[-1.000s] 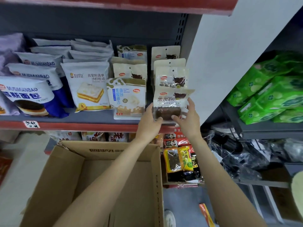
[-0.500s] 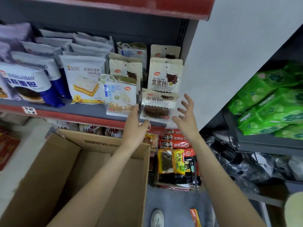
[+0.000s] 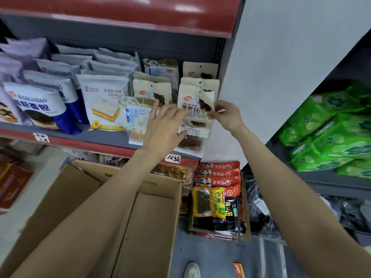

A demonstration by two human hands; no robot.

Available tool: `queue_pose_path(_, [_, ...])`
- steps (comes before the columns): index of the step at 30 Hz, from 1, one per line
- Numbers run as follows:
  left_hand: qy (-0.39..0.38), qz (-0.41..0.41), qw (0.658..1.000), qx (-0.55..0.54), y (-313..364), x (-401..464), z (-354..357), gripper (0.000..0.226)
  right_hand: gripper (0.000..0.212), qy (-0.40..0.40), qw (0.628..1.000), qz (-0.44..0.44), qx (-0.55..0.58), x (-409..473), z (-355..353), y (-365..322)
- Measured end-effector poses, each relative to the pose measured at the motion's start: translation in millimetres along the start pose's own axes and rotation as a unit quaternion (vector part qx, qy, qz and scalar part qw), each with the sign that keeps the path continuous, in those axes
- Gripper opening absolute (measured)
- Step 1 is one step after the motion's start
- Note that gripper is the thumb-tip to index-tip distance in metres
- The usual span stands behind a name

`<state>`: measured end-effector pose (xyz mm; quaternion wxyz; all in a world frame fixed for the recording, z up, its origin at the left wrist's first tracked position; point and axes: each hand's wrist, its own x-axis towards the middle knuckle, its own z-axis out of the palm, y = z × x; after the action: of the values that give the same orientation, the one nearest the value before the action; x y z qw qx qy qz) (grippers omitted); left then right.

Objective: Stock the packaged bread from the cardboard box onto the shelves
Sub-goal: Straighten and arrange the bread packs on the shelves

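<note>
Cream black-bread packet (image 3: 195, 101) stands upright at the shelf's (image 3: 112, 138) right end, right hand (image 3: 226, 115) pinching its edge, left hand (image 3: 166, 125) spread flat; best square it behind the leaning front packet (image 3: 190, 137).

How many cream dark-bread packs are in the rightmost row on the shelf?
4. The front pack leans at the shelf edge, the second pack is pinched by the right hand, then the third pack and rear pack. More may be hidden.
</note>
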<state>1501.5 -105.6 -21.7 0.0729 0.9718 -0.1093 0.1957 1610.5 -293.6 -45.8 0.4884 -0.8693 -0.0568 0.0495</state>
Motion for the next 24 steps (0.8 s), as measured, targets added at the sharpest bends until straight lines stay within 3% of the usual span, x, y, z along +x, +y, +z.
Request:
queue_pose_path(4, [0.043, 0.048, 0.997, 0.034, -6.3, 0.6, 2.8, 0.016, 0.011, -0.009, 0.997, -0.039, 0.059, -8.8, 6.6, 5.4])
queue_pose_path(6, [0.068, 0.06, 0.995, 0.041, -11.0, 2.2, 4.8, 0.01, 0.013, -0.017, 0.996, -0.05, 0.065, -12.9, 9.9, 5.5])
queue_pose_path(13, [0.16, 0.043, 0.986, -0.008, 9.4, -27.0, 17.7, 0.046, 0.016, 0.072, 0.995, -0.006, 0.074, -3.9, 14.7, 14.3])
queue_pose_path(19, [0.09, 0.033, 0.995, 0.003, 18.2, -46.2, 50.9, 0.065, 0.031, -0.001, 0.996, 0.028, 0.083, -1.6, 15.2, 18.1])
queue_pose_path(24, [0.031, 0.024, 0.999, 0.011, 15.5, -33.9, 66.0, 0.076, 0.011, 0.017, 0.985, 0.033, 0.168, -1.2, 17.0, 22.5])
